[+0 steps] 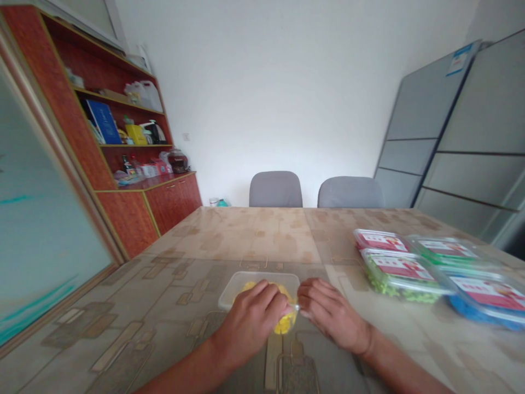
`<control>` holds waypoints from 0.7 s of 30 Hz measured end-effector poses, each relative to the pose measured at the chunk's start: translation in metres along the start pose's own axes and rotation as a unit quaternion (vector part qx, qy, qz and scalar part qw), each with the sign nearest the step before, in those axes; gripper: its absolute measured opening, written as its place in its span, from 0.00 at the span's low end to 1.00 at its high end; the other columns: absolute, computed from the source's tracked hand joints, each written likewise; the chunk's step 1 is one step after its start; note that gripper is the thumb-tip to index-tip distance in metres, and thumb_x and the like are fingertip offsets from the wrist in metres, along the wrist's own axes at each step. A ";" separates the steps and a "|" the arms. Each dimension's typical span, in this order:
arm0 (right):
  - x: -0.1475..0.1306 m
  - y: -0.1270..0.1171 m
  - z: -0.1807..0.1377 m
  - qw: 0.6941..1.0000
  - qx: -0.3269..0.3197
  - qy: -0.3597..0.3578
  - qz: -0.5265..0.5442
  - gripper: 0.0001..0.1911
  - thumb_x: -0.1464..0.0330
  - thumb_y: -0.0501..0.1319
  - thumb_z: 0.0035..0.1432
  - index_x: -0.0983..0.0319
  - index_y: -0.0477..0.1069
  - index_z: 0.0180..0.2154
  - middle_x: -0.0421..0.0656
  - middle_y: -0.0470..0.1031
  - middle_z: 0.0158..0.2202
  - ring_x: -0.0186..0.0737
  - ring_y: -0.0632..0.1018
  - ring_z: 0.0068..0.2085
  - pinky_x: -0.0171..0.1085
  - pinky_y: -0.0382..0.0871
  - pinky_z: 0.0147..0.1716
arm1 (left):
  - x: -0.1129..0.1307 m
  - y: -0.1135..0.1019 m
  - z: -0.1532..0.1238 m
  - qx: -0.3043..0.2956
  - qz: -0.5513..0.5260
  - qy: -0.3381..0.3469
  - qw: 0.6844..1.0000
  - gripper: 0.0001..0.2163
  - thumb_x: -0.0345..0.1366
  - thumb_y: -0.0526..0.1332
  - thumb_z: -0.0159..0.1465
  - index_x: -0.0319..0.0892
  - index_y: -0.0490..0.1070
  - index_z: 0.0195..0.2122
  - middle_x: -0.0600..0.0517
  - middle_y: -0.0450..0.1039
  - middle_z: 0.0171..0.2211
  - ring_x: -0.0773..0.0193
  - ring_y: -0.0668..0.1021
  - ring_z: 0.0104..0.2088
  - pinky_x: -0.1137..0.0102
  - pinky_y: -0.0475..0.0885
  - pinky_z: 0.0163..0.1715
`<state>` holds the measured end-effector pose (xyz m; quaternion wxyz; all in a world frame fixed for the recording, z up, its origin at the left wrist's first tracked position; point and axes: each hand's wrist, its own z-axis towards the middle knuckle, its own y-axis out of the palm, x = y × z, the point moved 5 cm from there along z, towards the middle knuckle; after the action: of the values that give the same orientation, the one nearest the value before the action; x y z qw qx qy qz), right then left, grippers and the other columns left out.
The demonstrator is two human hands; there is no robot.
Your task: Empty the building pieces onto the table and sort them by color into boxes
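Observation:
A clear plastic container (pixel 227 293) lies at the near middle of the table, with yellow pieces showing around my left hand. My left hand (pixel 260 309) reaches over it, fingers curled and pinching what looks like a clear plastic bag (pixel 283 326) of small yellow pieces. Just right of it, my right hand (pixel 332 309) has its fingers bent together at the same bag's edge, close to the left fingertips. Both sets of fingers partly hide the bag and the container's near side.
To the right stand lidded clear boxes with labels: a red one (pixel 379 241), a light green one (pixel 404 276), a green one (pixel 447 250) and a blue one (pixel 492 298). Two grey chairs (pixel 275 189) (pixel 350 191) are beyond the patterned table (pixel 262 235).

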<state>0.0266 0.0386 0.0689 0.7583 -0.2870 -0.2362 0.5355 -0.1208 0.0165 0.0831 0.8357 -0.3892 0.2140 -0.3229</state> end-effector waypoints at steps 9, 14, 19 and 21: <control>-0.001 -0.003 0.002 0.998 -0.004 -0.028 -0.053 0.08 0.76 0.52 0.64 0.66 0.69 0.40 0.47 0.76 0.35 0.41 0.75 0.41 0.39 0.73 0.42 | 0.001 -0.006 0.003 -0.045 0.001 0.010 0.999 0.09 0.31 0.55 0.68 0.40 0.67 0.30 0.54 0.68 0.28 0.62 0.71 0.29 0.69 0.62 0.25; 0.000 -0.001 -0.002 0.997 0.001 -0.033 -0.072 0.11 0.78 0.51 0.62 0.67 0.69 0.43 0.50 0.78 0.37 0.43 0.77 0.43 0.41 0.74 0.45 | 0.001 -0.001 0.004 -0.080 0.009 0.008 0.997 0.05 0.28 0.59 0.65 0.40 0.67 0.31 0.53 0.69 0.29 0.61 0.72 0.31 0.69 0.64 0.26; 0.000 0.000 -0.003 0.996 0.004 -0.038 -0.084 0.12 0.78 0.49 0.63 0.66 0.68 0.44 0.50 0.78 0.38 0.42 0.77 0.44 0.41 0.74 0.46 | 0.006 0.005 0.002 -0.090 0.011 0.011 0.996 0.06 0.29 0.55 0.67 0.40 0.67 0.32 0.52 0.69 0.30 0.60 0.72 0.33 0.68 0.67 0.29; 0.001 0.002 -0.004 0.995 0.004 -0.039 -0.087 0.11 0.78 0.50 0.64 0.65 0.68 0.42 0.49 0.78 0.38 0.41 0.77 0.44 0.41 0.74 0.46 | 0.009 0.005 0.001 -0.081 0.025 0.026 0.996 0.08 0.29 0.52 0.69 0.40 0.67 0.32 0.51 0.68 0.30 0.60 0.72 0.32 0.67 0.68 0.29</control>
<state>0.0282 0.0388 0.0648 0.7932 -0.2414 -0.2879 0.4792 -0.1118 0.0132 0.0791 0.8036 -0.4413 0.2706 -0.2938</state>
